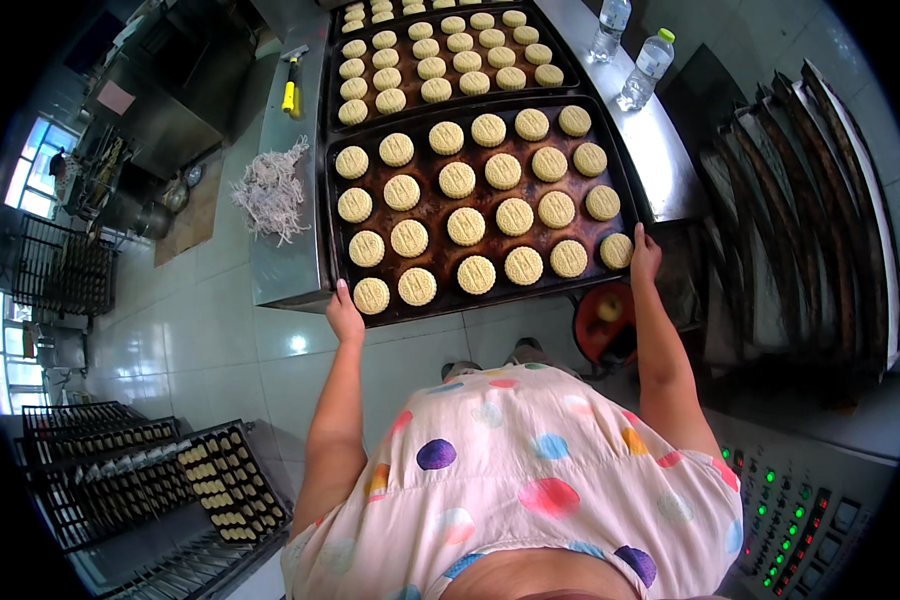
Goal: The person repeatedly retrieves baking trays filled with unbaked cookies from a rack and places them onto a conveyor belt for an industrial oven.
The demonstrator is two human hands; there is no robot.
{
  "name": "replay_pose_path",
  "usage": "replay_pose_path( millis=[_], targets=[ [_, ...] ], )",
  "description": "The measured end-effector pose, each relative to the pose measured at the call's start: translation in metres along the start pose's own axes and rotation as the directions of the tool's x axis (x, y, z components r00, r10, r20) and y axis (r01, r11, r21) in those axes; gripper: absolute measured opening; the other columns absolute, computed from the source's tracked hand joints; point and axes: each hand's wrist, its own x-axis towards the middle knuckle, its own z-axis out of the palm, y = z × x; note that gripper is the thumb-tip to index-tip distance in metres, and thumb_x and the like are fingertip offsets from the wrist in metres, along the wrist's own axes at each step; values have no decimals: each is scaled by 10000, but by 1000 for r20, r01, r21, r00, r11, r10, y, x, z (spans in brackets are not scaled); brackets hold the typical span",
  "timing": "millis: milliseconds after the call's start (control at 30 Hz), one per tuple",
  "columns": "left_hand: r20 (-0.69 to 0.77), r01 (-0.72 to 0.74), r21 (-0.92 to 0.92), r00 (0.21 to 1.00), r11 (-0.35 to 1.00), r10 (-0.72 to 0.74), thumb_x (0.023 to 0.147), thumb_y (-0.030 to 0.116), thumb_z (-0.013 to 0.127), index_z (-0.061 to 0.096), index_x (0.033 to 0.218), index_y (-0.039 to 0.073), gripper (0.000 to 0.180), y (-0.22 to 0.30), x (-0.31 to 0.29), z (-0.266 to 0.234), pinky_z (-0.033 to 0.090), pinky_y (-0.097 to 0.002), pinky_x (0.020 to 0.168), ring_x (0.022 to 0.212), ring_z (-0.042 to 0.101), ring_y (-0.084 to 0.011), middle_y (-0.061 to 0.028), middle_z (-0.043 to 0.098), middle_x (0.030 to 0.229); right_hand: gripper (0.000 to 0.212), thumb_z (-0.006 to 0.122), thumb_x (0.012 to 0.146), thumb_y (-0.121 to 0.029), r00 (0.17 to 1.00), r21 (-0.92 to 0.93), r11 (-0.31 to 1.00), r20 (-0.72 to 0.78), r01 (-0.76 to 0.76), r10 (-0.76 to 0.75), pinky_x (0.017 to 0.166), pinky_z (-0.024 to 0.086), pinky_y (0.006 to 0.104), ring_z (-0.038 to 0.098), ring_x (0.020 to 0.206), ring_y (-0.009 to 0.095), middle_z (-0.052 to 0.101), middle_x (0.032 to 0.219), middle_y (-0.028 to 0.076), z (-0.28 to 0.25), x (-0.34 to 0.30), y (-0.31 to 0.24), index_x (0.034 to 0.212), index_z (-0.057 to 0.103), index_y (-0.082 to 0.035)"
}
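Note:
A dark baking tray point(425, 310) carries rows of round, pale, stamped mooncakes point(466, 227). My left hand point(345, 312) grips its near left corner, thumb on the rim and the other fingers hidden beneath. At the near right corner my right hand point(646, 255) holds the rim the same way, close to one mooncake point(616, 251). The tray's near edge juts out past the steel table toward me. Directly behind it lies a second dark tray point(410, 113) of similar mooncakes, with part of a further one at the top edge.
On the steel table point(295, 262) left of the tray lie shredded paper point(271, 190) and a yellow-handled scraper point(290, 90). Two clear bottles point(648, 70) stand at right. Stacked dark trays point(800, 220) lean far right, above a lit control panel point(785, 510). A loaded rack point(232, 480) stands lower left.

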Motion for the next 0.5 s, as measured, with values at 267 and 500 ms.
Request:
replay_pose_path(
  millis=[267,500],
  targets=[
    [-43,-26,7,999,1000,27,900,448,429,561,749,-76,561,6,-3,-8,386,-449,618,626,483,-400,-272,546,698,535,540,854,-436,998,-32,999,59,13,-11,674,440,335,504,671,134,617,703,164,-2,-11,-22,860,617,93],
    [-21,19,82,1000,996,-17,899,448,412,594,793,-60,550,11,-4,-9,397,-461,645,709,530,-430,-262,575,730,516,551,856,-407,999,27,999,21,36,-37,626,429,349,470,620,135,592,650,155,3,4,10,796,602,103]
  ],
)
